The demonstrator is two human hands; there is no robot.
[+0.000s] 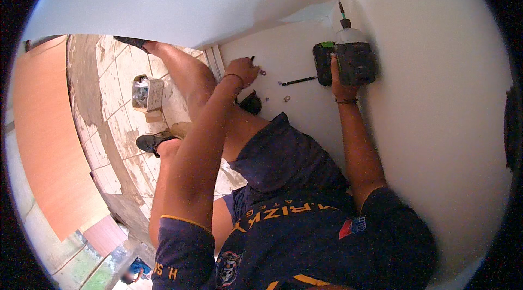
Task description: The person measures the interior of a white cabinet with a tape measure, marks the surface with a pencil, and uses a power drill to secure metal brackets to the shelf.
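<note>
My right hand (344, 91) is wrapped round the handle of a black and grey cordless drill (355, 58). Its long thin bit (342, 11) points up to the inner corner of the white panels. My left hand (243, 71) is bent down over the white surface, fingers curled together beside a small fitting (262, 72). A small dark tip shows at those fingers, too little to name. A black pencil-like stick (299, 80) lies between the hands. Nearer to me are another small fitting (286, 98) and a crumpled black item (250, 103).
A tall white panel (430, 99) rises at my right, and another (180, 1) spans the top. On the tiled floor stands an open carton (154, 95) with plastic-wrapped contents. An orange-brown board (46, 137) lies far left. Another person (138, 271) is at lower left.
</note>
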